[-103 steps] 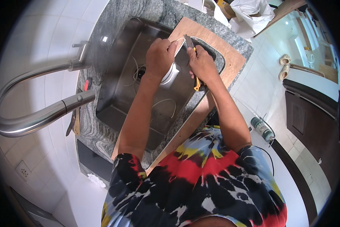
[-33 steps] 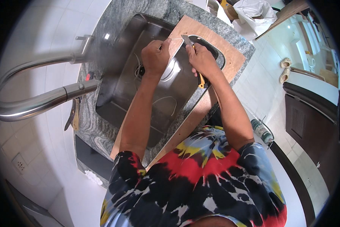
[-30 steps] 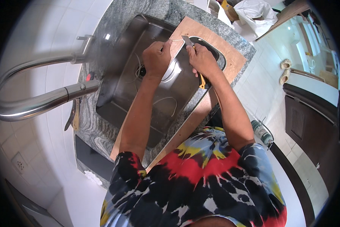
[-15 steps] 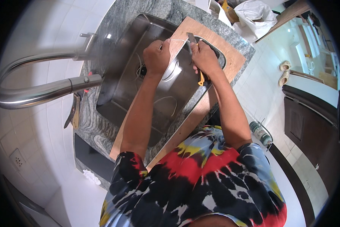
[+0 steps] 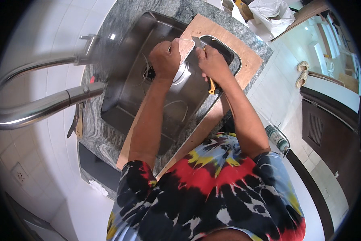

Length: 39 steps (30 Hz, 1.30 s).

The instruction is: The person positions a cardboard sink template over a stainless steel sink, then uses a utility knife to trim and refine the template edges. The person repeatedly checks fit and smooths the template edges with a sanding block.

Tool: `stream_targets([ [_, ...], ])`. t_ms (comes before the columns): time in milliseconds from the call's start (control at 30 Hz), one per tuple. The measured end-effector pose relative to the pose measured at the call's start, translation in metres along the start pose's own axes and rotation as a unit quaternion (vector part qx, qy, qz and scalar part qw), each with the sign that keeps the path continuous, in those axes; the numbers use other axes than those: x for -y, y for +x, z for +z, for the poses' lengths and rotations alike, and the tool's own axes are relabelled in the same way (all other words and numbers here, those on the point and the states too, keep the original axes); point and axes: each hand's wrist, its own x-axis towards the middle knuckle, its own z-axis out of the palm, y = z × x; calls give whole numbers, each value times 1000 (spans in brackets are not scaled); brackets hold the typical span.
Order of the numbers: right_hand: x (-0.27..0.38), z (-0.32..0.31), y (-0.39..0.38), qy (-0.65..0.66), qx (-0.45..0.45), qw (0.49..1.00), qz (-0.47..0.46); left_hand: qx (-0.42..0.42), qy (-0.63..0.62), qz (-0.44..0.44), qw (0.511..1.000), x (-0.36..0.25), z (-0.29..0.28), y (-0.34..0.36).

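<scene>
A plywood frame (image 5: 246,60) with a large round-cornered opening lies across the sink. My left hand (image 5: 164,60) is closed in a fist over its left side, thumb uppermost. A thin white strip (image 5: 187,39) runs from that thumb to the opening's corner; the grip itself is partly hidden. In my right hand (image 5: 215,64) is a utility knife with a yellow and black handle (image 5: 212,86). Its grey blade (image 5: 195,41) sticks out past my fingers, close to the strip's bend at the corner; whether they touch I cannot tell.
Beneath the frame is a stainless steel sink (image 5: 128,86) with loose white strands (image 5: 185,110) in it. Grey stone countertop (image 5: 108,132) surrounds it. A curved metal faucet (image 5: 43,106) juts in from the left. A white plastic bag (image 5: 271,18) stands beyond the far right edge.
My right hand and the knife have shifted slightly left, the blade now nearer the corner by my left hand. My left hand has moved only a little. The view has shifted slightly.
</scene>
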Motion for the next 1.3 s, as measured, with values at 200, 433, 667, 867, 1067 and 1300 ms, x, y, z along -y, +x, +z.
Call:
stream_targets([
  [200, -12, 15, 0, -48, -57, 996, -45, 0, -32, -78, 996, -4, -2, -4],
  [433, -4, 2, -11, -12, -21, 1000, -2, -23, -17, -56, 998, 1, 2, 4],
  [667, -5, 20, -13, 2, -18, 1000, -19, -25, -105, -157, 982, 1, -2, 1],
  [867, -12, 14, -13, 96, -33, 995, 3, -29, -131, -179, 975, -4, -2, 6],
  [1067, -19, -49, -41, 303, 26, 952, 25, 16, -78, -129, 988, 19, -27, 4],
  [1300, -47, -22, -101, 247, 165, 954, 31, 22, -56, -233, 971, -17, -145, -86],
])
